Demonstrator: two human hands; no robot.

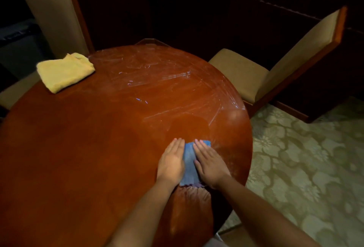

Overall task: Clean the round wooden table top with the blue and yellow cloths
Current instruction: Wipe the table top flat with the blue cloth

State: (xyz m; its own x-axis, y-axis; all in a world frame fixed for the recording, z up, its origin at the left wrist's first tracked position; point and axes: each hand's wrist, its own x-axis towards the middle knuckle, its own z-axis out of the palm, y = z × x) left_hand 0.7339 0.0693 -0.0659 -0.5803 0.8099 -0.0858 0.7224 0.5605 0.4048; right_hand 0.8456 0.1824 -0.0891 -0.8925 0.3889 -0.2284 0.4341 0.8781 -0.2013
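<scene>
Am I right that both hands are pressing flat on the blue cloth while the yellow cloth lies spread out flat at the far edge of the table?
Not quite. In the head view the yellow cloth is folded into a thick pad, not spread out flat. The rest holds: the left hand and right hand press flat on the blue cloth, and the yellow one lies at the far edge of the table.

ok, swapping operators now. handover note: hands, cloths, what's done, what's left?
Left hand and right hand: both flat, fingers straight, pressing the blue cloth onto the table near its right edge.
Yellow cloth: folded, untouched, at the far left edge.
Done: wet streaks cover the far and right part of the top.
Left: the left and near areas show no streaks; the yellow cloth is not yet in use, probably for drying.
</scene>
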